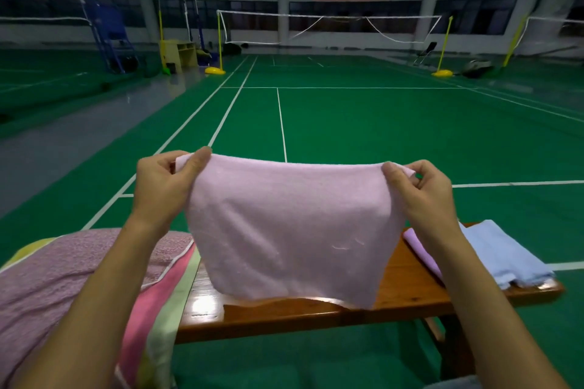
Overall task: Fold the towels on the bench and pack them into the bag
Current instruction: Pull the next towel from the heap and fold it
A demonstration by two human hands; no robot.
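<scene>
You've got your left hand [164,181] and right hand [420,186] each pinching a top corner of the pale pink towel [284,224] mid-frame — hanging flat over the wooden bench [316,313], ready to fold.

Both forearms reach forward, bare, raised to about equal height and well apart. Left hand [164,177]: thumb up, fingers curled, pinching a towel [284,224] corner. Right hand [420,189]: likewise pinching the opposite corner, fingers bent inward.
</scene>
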